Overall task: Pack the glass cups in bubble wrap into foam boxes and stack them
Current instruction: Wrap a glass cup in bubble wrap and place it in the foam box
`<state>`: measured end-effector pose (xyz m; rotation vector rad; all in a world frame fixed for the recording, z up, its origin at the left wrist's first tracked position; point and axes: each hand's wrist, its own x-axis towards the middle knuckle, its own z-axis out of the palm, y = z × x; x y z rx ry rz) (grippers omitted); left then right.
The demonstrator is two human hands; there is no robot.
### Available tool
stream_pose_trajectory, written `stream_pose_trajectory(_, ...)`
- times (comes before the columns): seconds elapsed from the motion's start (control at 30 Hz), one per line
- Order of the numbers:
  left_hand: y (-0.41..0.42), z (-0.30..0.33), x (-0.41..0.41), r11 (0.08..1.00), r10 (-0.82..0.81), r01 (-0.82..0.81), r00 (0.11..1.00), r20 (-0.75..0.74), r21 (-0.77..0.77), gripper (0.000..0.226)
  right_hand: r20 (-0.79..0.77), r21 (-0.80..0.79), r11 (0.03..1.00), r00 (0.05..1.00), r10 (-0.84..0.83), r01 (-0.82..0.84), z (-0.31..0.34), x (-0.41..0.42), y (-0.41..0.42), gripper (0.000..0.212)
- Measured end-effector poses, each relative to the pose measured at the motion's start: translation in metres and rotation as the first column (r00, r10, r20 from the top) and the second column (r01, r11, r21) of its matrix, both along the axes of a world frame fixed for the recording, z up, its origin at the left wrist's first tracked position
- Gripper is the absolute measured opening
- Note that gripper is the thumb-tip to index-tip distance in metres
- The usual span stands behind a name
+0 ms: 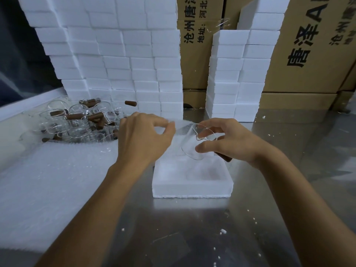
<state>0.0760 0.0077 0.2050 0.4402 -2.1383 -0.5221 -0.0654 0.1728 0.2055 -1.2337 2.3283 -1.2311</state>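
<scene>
Steel worktop [269, 218], reflective, was scattered with white foam crumbs. Behind it stood stacked foam boxes [119, 60], a second, narrower foam stack [237, 74], and printed cardboard cartons [312, 45]. Bubble wrap sheets [48, 180] covered the worktop's left side. A pile of glass cups [77, 120] with brown handles lay at far left. One open foam box [192, 182] sat centre, cavities holding nothing visible. Right hand [227, 141] gripped a glass cup [194, 143], tilted, just above the box. Left hand [142, 135] pinched a wrap sheet [181, 126] beside the cup.
</scene>
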Motion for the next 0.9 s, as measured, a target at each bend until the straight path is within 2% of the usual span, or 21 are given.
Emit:
stream_pose_trajectory(0.07,-0.004,0.001,0.002,0.994,0.071,-0.081,0.990,0.120,0.078,0.018,-0.002,0.015,1.000,1.000,0.003,-0.003,0.000,-0.001,0.001,0.055)
stream_pose_trajectory(0.17,-0.009,0.002,0.004,0.984,0.093,-0.123,0.971,0.220,0.126,0.004,-0.004,0.033,0.999,1.000,-0.014,0.014,0.002,-0.001,0.001,0.057)
stream_pose_trajectory(0.23,-0.013,0.003,0.004,0.978,0.109,-0.156,0.949,0.297,0.140,0.024,0.015,0.029,0.999,0.999,-0.039,0.039,0.003,-0.001,0.002,0.047)
stream_pose_trajectory(0.33,-0.014,0.003,0.004,0.965,0.109,-0.192,0.912,0.395,0.178,0.035,0.033,0.012,0.999,0.998,-0.054,0.053,0.005,0.001,0.003,0.036)
stream_pose_trajectory(0.43,-0.012,0.002,0.003,0.969,0.098,-0.181,0.907,0.409,0.169,0.030,0.046,-0.025,0.996,0.996,-0.082,0.083,0.011,0.009,0.003,0.044)
stream_pose_trajectory(0.57,-0.008,0.000,0.001,0.971,0.123,-0.176,0.947,0.298,0.160,0.019,0.213,-0.150,0.987,0.977,-0.022,0.055,0.022,0.024,-0.001,0.056)
stream_pose_trajectory(0.63,-0.008,-0.001,-0.001,0.968,0.108,-0.168,0.949,0.295,0.186,0.025,0.369,-0.254,0.967,0.927,0.071,0.028,0.027,0.032,-0.006,0.056)
stream_pose_trajectory(0.77,-0.006,-0.001,-0.001,0.946,-0.059,-0.065,0.929,0.365,0.316,0.052,0.651,-0.424,0.905,0.701,0.291,0.018,0.030,0.052,-0.019,0.039)
stream_pose_trajectory(0.83,-0.003,0.000,-0.002,0.942,-0.118,-0.005,0.931,0.345,0.335,0.057,0.731,-0.457,0.885,0.606,0.314,0.093,0.024,0.059,-0.027,0.040)
stream_pose_trajectory(0.9,-0.001,0.001,-0.003,0.943,-0.155,0.043,0.934,0.321,0.330,0.056,0.778,-0.454,0.876,0.552,0.299,0.165,0.015,0.061,-0.035,0.042)
